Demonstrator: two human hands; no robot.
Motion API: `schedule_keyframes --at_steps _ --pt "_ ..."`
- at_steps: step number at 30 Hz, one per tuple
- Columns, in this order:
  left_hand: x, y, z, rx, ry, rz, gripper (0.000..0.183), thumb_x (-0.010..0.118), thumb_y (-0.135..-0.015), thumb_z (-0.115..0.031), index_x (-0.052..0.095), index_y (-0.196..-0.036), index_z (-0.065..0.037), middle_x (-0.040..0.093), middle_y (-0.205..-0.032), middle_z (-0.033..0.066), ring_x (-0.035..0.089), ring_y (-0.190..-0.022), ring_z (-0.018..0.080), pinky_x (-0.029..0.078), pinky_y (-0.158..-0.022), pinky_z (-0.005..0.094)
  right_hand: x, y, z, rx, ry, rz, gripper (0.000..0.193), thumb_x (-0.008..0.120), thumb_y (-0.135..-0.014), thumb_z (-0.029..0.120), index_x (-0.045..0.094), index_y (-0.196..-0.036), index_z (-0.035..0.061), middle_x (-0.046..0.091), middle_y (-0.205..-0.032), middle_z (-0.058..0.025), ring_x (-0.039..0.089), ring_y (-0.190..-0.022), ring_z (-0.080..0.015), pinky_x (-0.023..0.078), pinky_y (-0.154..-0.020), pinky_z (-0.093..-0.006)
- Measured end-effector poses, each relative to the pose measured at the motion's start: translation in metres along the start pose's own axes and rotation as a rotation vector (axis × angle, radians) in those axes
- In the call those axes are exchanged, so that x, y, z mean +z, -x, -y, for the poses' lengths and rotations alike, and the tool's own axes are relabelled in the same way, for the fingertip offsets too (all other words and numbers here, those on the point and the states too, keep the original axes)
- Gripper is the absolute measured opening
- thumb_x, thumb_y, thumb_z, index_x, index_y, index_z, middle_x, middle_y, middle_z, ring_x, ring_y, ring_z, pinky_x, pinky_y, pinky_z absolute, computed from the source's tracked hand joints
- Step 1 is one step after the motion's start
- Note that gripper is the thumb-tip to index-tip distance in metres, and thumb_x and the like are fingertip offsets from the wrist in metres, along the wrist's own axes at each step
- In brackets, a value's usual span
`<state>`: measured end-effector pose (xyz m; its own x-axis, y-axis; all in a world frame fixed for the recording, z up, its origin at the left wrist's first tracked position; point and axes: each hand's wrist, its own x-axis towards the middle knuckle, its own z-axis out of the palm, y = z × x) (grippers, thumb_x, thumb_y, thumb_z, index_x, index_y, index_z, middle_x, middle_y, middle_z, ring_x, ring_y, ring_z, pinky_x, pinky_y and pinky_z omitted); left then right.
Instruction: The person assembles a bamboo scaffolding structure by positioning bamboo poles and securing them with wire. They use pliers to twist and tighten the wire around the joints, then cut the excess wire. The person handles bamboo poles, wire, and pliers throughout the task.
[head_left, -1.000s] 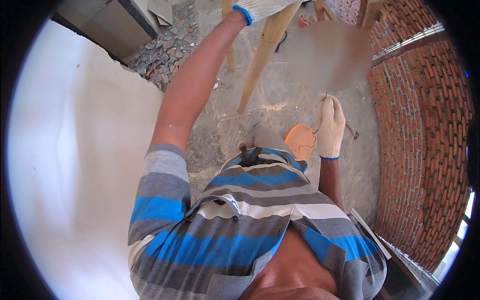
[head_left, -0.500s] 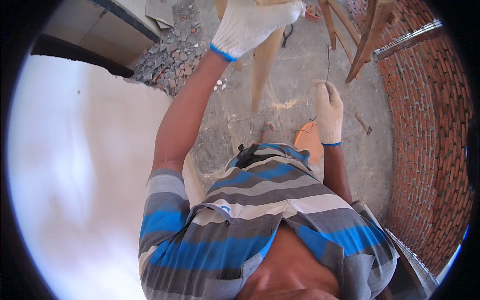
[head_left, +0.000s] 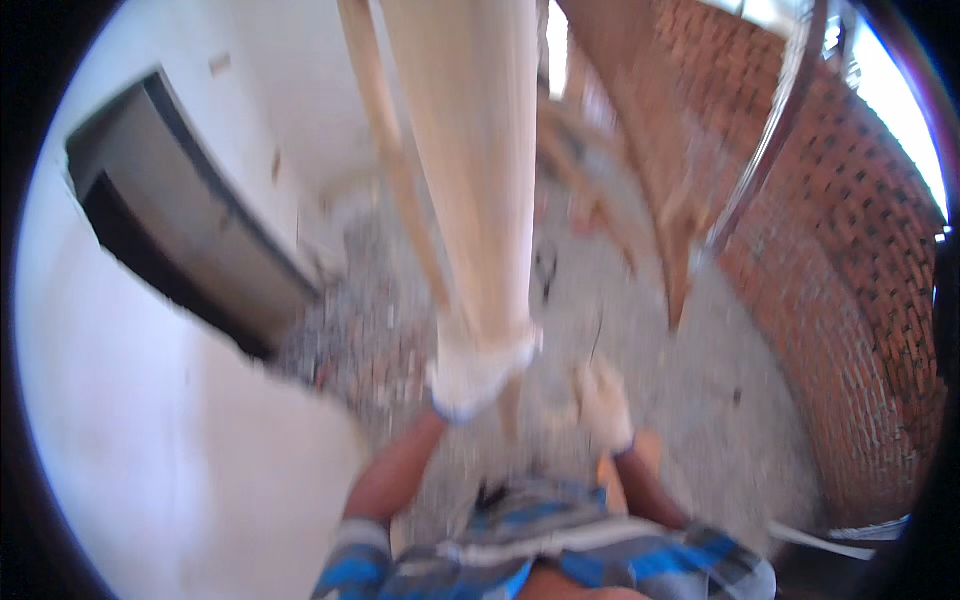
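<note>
1. Brick wall (head_left: 830, 270) curves from 1 to 4 o'clock; rubble (head_left: 365, 345) covers part of the grey floor (head_left: 690, 400) toward 8 o'clock.
2. At 6 o'clock, the gloved left hand (head_left: 485, 372) has its blurred fingers curled around a pale wooden pole (head_left: 475, 170), which rises from them toward 12 o'clock.
3. Near it, toward 5 o'clock, the gloved right hand (head_left: 604, 408) pinches a thin dark wire (head_left: 597, 335) that points from its fingertips toward 12 o'clock.
</note>
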<state>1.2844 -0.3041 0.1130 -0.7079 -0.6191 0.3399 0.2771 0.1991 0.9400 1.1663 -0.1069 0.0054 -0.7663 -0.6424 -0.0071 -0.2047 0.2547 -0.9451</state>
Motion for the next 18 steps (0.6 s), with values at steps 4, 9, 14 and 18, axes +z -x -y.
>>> schedule_keyframes --at_steps 4,9,14,18 --pt "0.005 -0.015 0.002 -0.004 0.073 0.102 0.042 0.086 -0.084 -0.011 0.069 -0.120 0.000 0.077 -0.102 0.0055 0.073 -0.091 0.0119 0.060 -0.084 0.0332 0.040 -0.009 0.023 -0.025 -0.356 0.020 0.034 0.050 -0.113 0.023 0.071 -0.126 0.0008 0.068 -0.090 -0.0026 0.060 -0.074 -0.0079 0.049 -0.066 -0.0277" --pt "0.009 -0.031 0.019 -0.015 0.096 0.122 0.048 0.087 -0.084 -0.015 0.066 -0.124 0.002 0.077 -0.101 0.0076 0.074 -0.092 0.0140 0.060 -0.084 0.0345 0.086 -0.024 0.025 -0.046 -0.269 -0.204 0.037 0.049 -0.114 0.027 0.070 -0.128 -0.0002 0.075 -0.103 -0.0120 0.067 -0.086 -0.0158 0.053 -0.078 -0.0330" --pt "0.016 -0.026 0.004 0.003 0.024 0.109 0.027 0.082 -0.087 -0.007 0.069 -0.109 0.000 0.076 -0.096 0.0050 0.074 -0.090 0.0148 0.060 -0.082 0.0327 0.097 -0.030 -0.019 -0.033 -0.257 -0.212 0.041 0.046 -0.115 0.031 0.068 -0.126 -0.0020 0.074 -0.105 -0.0184 0.069 -0.094 -0.0231 0.054 -0.087 -0.0376" --pt "0.009 -0.018 -0.012 0.017 -0.034 0.087 0.031 0.084 -0.086 -0.008 0.068 -0.111 0.000 0.076 -0.098 0.0056 0.074 -0.091 0.0140 0.060 -0.082 0.0330 0.094 -0.023 -0.005 -0.027 -0.206 -0.143 0.042 0.044 -0.116 0.031 0.067 -0.126 -0.0030 0.075 -0.104 -0.0184 0.068 -0.095 -0.0219 0.053 -0.088 -0.0381"
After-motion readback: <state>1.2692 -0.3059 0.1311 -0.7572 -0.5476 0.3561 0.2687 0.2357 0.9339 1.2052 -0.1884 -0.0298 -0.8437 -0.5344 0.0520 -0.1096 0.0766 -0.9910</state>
